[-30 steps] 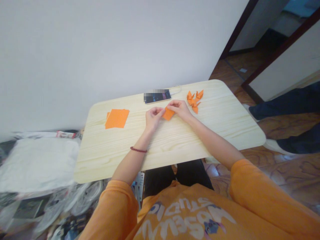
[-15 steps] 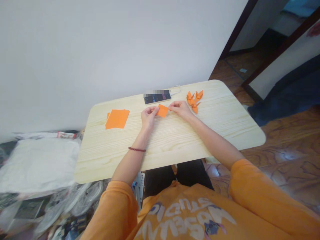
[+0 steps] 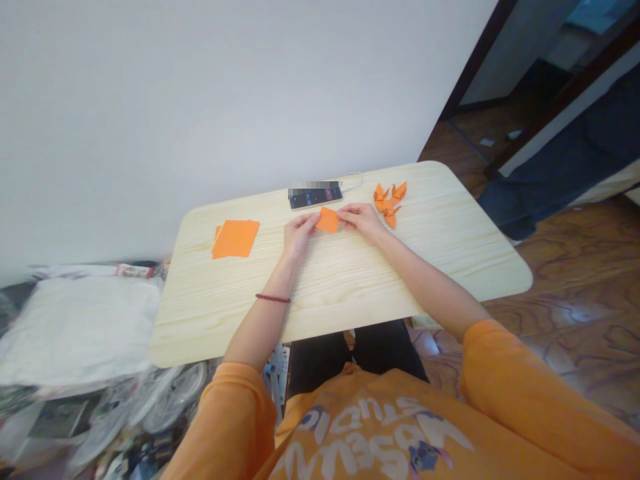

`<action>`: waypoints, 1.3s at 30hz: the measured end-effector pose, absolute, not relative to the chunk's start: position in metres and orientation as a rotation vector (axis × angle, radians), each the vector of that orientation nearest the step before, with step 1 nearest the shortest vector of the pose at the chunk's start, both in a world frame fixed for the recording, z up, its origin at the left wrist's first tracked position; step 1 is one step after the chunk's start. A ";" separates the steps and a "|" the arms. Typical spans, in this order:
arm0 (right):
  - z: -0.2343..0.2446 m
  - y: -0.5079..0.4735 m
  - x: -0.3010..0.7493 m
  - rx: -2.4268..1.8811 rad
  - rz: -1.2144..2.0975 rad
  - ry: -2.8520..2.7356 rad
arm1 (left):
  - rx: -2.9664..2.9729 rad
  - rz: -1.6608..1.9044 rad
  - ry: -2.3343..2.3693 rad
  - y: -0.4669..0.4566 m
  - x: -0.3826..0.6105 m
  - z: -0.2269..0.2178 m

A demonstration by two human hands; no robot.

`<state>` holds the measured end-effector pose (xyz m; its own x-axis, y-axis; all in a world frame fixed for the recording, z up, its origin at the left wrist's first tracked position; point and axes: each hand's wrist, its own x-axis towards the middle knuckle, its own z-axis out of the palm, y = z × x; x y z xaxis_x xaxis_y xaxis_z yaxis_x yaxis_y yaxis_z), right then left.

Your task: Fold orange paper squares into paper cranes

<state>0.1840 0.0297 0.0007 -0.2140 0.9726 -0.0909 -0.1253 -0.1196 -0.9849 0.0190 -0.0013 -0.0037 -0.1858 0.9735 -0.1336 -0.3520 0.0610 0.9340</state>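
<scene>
- A pale wooden worktop (image 3: pixel 210 313) stands at a white wall (image 3: pixel 200 120).
- Left hand (image 3: pixel 299 237) and right hand (image 3: pixel 361 222) grip, nearly closed, a small orange paper square (image 3: pixel 328 219) between their fingertips, toward the far edge.
- At left lies a stack of orange paper (image 3: pixel 235 239).
- At far edge, a phone (image 3: pixel 315 196) lies.
- Right of it, folded orange origami figures (image 3: pixel 387 203) lie just beside the right hand.

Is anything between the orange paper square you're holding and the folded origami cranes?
Yes: your right hand, pinching the edge of the orange paper square, lies directly between that square and the folded origami cranes.
</scene>
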 end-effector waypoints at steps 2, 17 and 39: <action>-0.002 0.032 0.185 -1.043 1.562 -1.116 | 0.728 1.382 1.066 -0.001 0.018 -0.001; 0.003 0.028 0.183 -0.987 1.753 -1.034 | 1.019 1.452 1.091 -0.003 0.017 -0.001; 0.002 0.027 0.180 -0.943 1.725 -1.028 | 0.916 1.507 1.211 0.000 0.017 -0.006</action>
